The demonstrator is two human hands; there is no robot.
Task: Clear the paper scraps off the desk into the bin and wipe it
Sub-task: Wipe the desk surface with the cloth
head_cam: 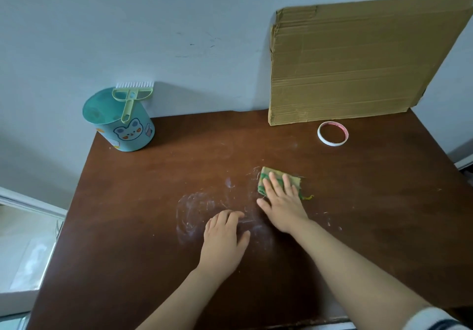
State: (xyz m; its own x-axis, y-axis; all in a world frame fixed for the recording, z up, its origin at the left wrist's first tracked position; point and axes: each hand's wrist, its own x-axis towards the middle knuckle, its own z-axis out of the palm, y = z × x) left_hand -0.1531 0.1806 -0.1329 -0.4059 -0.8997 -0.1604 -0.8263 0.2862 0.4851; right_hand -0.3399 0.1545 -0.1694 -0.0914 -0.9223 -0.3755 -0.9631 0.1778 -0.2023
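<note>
Yellow-green cloth (294, 179) beneath flat, outspread right grip (281, 203), left grip (225, 237) relaxed on desk (143, 201)

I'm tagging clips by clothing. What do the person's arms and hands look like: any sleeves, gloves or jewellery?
The left hand and the right hand are bare: no gloves, rings, watch or bracelet show. Nothing is worn from the wrists upward for most of what is in view. The only clothing visible is a light sleeve with a dark band, on the right arm at the bottom edge of the picture.
</note>
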